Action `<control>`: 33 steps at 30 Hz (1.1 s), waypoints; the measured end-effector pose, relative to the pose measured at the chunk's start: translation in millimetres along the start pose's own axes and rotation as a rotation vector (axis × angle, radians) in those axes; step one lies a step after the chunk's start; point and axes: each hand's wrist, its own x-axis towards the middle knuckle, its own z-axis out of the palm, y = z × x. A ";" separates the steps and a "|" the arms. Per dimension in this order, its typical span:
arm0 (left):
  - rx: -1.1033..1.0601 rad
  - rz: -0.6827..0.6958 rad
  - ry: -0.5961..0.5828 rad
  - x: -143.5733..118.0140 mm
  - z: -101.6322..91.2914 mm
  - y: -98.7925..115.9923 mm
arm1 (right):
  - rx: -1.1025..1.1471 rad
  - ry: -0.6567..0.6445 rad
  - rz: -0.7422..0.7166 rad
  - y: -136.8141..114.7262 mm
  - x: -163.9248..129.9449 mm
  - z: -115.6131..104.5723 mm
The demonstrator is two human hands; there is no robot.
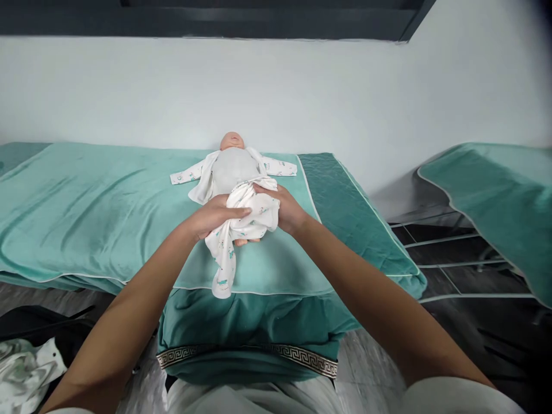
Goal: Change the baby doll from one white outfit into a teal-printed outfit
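Observation:
A baby doll (233, 140) lies on its back on the green-covered bed, head toward the wall. It wears an open white printed jacket (280, 167) with both sleeves spread out, and its pale torso (235, 167) shows. Over the doll's legs, white printed baby pants (254, 210) are bunched between my hands, one leg hanging toward me. My left hand (215, 215) grips the cloth from the left, thumb on top. At the right, my right hand (287, 207) holds the waist edge, some fingers hidden in the fabric. The doll's feet (246, 241) peek out below the cloth.
The teal bed cover (86, 213) is wrinkled at the left. A bare metal bed frame (457, 265) and another draped teal cover (509, 207) are at the right. Crumpled printed clothes (28, 368) lie on something black at the lower left. A white wall rises behind.

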 end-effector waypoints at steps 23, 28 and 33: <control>0.693 0.029 -0.002 32.7 13.1 -35.6 | -0.487 0.201 -0.043 106.6 -56.6 -44.5; 0.234 -0.062 -0.147 26.8 -2.4 -30.5 | -0.319 0.278 -0.169 108.8 -40.4 -52.6; 0.180 -0.028 -0.060 40.0 -24.9 -23.4 | -0.274 0.342 -0.180 111.4 -15.9 -53.3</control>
